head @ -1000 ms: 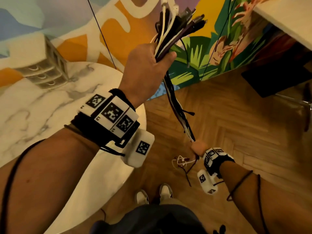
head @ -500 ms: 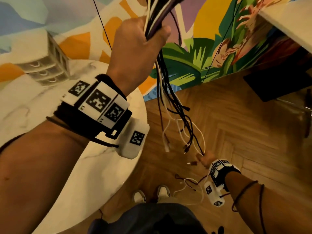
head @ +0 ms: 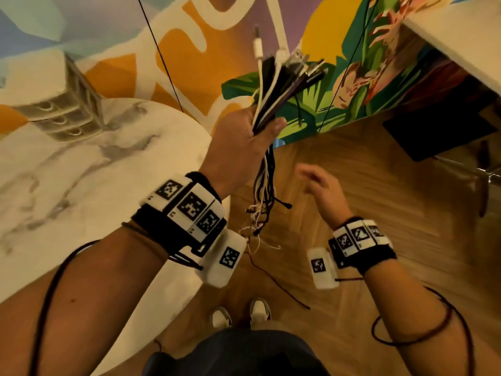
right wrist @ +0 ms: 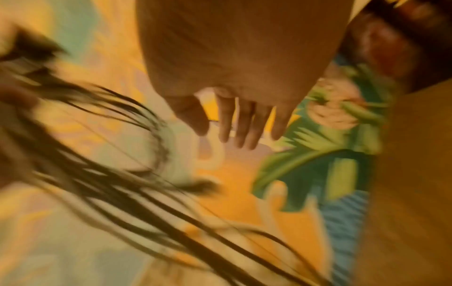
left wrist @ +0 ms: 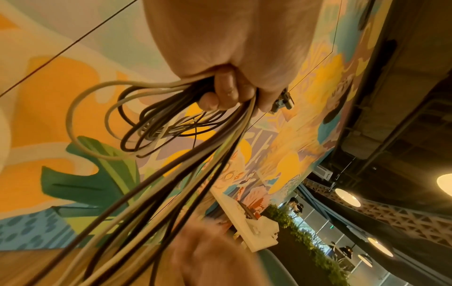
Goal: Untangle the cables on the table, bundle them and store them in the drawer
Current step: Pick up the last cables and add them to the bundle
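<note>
Released from the lower cable ends it gripped a second ago, the right hand (head: 318,185) now hovers beside the hanging strands, fingers spread, holding nothing. Left hand (head: 244,142) grips the cables (head: 267,183) near their plug ends, raised beyond the edge of the marble tabletop (head: 81,169); loose tails dangle toward the wooden floor (head: 379,185). Assessment: strands largely gathered and combed straight; coiling, securing and storage in the drawer unit (head: 62,112) on the tabletop remain outstanding.

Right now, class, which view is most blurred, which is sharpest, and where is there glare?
Right wrist view: heavy motion blur smears the right hand and cables. Left wrist view: cables sharp near the left hand, ceiling lamps glare. Head view: mostly clear, warm dim light.
</note>
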